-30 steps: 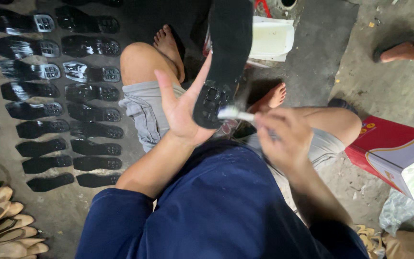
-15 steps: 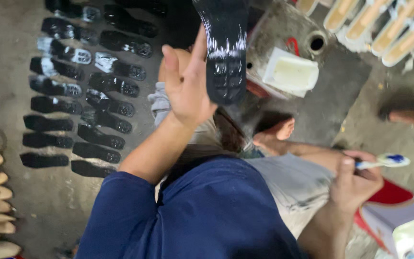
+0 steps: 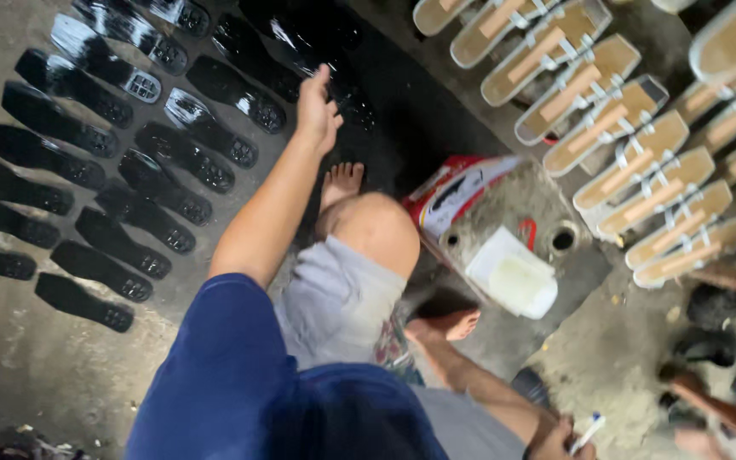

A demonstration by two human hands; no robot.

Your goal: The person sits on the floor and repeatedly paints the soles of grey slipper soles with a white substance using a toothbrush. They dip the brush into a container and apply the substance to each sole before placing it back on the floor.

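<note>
My left hand [image 3: 317,109] is stretched far out over the floor, its fingers on a glossy black shoe sole [image 3: 349,95] at the end of a row. Rows of similar black soles [image 3: 129,170] lie to its left on the concrete. My right hand [image 3: 555,439] is at the bottom edge, shut on a small white brush [image 3: 588,431] with a blue tip. I am sitting with bare knees and feet between the two hands.
A white tub of glue [image 3: 513,281] stands on a grey block beside a red-and-white carton [image 3: 462,187]. Several tan sandals with straps [image 3: 632,128] lie in rows at the upper right. Another person's limb [image 3: 713,405] and dark shoes [image 3: 717,307] are at the lower right.
My left hand has carried the black sole from in front of me down to the row on the floor. My right hand with the brush has dropped to the bottom edge of view.
</note>
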